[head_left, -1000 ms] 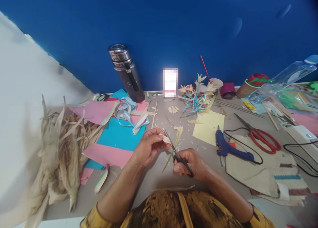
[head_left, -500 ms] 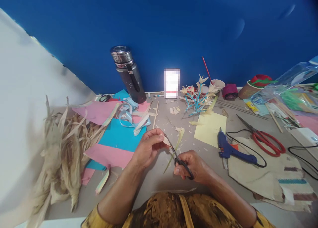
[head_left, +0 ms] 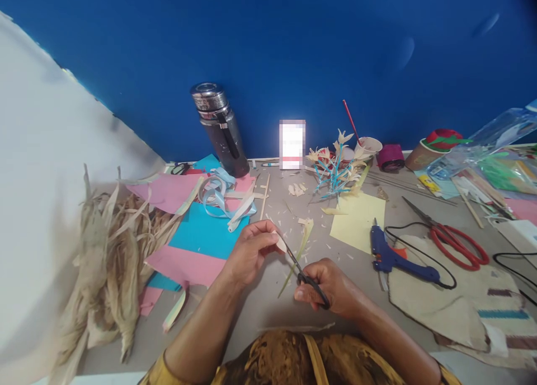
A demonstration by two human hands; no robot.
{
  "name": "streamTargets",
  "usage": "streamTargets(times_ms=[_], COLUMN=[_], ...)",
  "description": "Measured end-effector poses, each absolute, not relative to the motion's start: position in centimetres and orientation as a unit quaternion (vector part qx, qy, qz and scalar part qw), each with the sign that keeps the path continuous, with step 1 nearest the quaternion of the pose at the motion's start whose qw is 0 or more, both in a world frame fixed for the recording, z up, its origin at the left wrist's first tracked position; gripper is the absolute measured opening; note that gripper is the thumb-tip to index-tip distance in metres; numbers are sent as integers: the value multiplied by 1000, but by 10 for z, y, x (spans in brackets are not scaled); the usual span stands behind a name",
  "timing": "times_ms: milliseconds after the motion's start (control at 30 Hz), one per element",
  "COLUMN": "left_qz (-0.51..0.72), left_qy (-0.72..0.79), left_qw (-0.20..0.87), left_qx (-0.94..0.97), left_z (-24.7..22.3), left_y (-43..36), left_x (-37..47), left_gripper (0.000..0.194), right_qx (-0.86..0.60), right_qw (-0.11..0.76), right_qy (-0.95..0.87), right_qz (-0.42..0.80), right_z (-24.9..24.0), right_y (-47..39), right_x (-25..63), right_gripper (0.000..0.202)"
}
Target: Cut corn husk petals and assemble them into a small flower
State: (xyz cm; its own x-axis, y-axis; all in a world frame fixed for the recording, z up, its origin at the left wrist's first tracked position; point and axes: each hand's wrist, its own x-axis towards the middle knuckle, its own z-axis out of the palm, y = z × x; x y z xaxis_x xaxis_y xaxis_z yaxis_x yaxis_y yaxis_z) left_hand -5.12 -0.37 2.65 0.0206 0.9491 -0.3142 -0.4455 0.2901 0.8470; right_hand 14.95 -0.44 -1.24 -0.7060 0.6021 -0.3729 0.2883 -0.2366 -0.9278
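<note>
Between the thumb and fingers of my left hand [head_left: 251, 250] is a small pale strip of dried husk [head_left: 281, 243]. My right hand [head_left: 325, 287] is closed around the handles of black-handled scissors [head_left: 308, 278]. Their blades reach up and left to the pale strip and lie against its edge. Beneath the scissors, a longer yellow-green husk strip [head_left: 302, 245] lies on the table. Small cut pale pieces [head_left: 297, 189] sit in a little heap farther back, with tiny scraps scattered around. A bunch of pale husk flowers on blue stems [head_left: 335, 169] stands behind, to the right.
Dried husks [head_left: 104, 273] pile at the left, beside pink and blue paper [head_left: 201, 231] and light blue ribbon [head_left: 218, 192]. A flask [head_left: 222, 133] leans by the blue wall. To the right are a glue gun [head_left: 396, 262], red-handled scissors [head_left: 457, 242] and yellow paper [head_left: 358, 222].
The whole view has shifted slightly, so things appear a little lower and to the right. Both hands keep their holds, and the scissor blades look closer together at the strip.
</note>
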Motion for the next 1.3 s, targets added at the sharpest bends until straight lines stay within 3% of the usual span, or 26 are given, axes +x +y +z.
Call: streamTargets(times_ms=[133,433,633,1000,1300], left_qz=[538,542,520,462,470], left_qy=[439,343,343,376,507], left_qw=[681,764,782,795,662], left_qx=[232,69,36,117,289], left_z=[26,14,11,-1,11], left_y=[-4,-8,-15,-26,-21], left_x=[-52,-27,-10,4,-6], left_gripper=[13,13,17,20,23], right_qx=[-383,-440,-425,-465,-520], right_qw=[139,371,455,457,402], right_qy=[-595,-466,-410,-413,-447], right_qz=[693,672,666,636,607], right_z=[-11,-8,-17,-14,4], right_y=[-4,0,1,1,2], right_x=[148,140,139,139,143], right_gripper=[44,38,35,27,31])
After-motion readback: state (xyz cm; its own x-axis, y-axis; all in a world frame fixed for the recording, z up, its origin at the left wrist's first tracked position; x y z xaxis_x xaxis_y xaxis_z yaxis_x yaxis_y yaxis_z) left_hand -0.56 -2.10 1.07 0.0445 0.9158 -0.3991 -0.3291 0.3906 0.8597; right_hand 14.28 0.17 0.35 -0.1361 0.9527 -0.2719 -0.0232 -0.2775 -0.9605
